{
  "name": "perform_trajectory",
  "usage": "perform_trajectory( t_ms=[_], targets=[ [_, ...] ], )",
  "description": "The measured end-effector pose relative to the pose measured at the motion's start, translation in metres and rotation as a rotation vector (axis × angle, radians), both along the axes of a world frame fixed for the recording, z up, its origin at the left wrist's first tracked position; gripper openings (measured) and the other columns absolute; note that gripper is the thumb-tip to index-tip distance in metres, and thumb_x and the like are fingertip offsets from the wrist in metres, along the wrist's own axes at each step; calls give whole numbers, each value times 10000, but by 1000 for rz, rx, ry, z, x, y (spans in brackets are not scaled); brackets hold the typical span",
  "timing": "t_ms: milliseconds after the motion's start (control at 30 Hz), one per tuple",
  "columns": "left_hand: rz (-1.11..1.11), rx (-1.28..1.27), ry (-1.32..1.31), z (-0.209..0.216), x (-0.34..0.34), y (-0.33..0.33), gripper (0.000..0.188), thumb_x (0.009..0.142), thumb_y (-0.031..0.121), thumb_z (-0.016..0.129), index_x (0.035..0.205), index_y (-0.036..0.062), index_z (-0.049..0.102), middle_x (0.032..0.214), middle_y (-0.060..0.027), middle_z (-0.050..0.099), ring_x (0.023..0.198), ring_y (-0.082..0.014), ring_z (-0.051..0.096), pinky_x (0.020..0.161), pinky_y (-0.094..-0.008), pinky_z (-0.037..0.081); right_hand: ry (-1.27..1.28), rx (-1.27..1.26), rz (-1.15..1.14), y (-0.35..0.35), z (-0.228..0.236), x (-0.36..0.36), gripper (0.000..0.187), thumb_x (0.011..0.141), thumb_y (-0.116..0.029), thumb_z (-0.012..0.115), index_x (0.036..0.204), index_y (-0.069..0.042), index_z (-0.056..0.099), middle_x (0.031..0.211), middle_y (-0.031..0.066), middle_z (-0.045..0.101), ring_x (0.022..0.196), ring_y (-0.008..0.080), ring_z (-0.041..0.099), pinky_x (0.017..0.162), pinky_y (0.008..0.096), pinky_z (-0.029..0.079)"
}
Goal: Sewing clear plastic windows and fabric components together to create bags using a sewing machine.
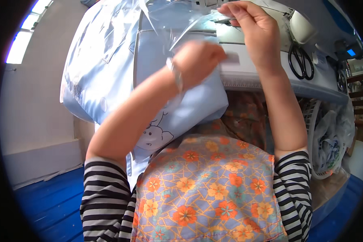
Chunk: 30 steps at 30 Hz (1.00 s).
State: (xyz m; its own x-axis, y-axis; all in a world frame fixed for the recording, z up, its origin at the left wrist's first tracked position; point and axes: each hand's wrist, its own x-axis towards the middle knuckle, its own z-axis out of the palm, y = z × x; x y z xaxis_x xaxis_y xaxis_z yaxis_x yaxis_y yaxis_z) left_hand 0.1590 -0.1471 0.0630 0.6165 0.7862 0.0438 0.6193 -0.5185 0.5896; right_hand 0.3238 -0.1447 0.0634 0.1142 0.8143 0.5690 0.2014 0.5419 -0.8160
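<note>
My left hand is smeared by motion above the pale blue fabric. Its fingers look curled, and a blurred greyish-pink piece shows beside their tips; what it is, I cannot make out. Higher up, my right hand is raised over the sewing machine bed, thumb and forefinger pinched together. Whatever lies in that pinch is too fine to name. Small dark metal parts sit just beneath those fingertips. A bear-like line drawing marks the fabric, and clear plastic film covers its left part.
Black-handled scissors lie on the machine table to the right. Below that edge stands a white plastic basket holding plastic bags and scraps. A flowered apron covers my lap. Blue flooring shows at the lower left beside a pale wall.
</note>
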Motion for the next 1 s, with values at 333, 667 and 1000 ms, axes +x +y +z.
perform_trajectory(
  t_ms=[333, 667, 1000],
  targets=[
    [195, 218, -17, -37, -3, 78, 214, 866, 209, 561, 971, 41, 644, 885, -177, 663, 845, -350, 646, 757, -424, 501, 34, -98, 83, -11, -5, -2, 181, 967, -108, 519, 1013, -9, 663, 965, 54, 708, 920, 130, 658, 803, 271, 512],
    [248, 406, -134, -63, -3, 71, 180, 842, 127, 513, 937, 27, 629, 862, -219, 653, 817, -408, 636, 750, -468, 504, -492, 108, 153, -44, -52, -9, 152, 737, 55, 639, 872, -14, 630, 897, 123, 673, 821, 302, 646, 715, 354, 528],
    [54, 742, 400, -32, -25, 29, 403, 817, 98, 520, 1210, 8, 533, 1190, -189, 545, 1162, -285, 517, 983, -388, 433, -719, -7, 86, -53, -52, -16, 140, 712, 35, 652, 836, -19, 617, 896, 104, 633, 845, 299, 607, 731, 378, 510]
  ],
)
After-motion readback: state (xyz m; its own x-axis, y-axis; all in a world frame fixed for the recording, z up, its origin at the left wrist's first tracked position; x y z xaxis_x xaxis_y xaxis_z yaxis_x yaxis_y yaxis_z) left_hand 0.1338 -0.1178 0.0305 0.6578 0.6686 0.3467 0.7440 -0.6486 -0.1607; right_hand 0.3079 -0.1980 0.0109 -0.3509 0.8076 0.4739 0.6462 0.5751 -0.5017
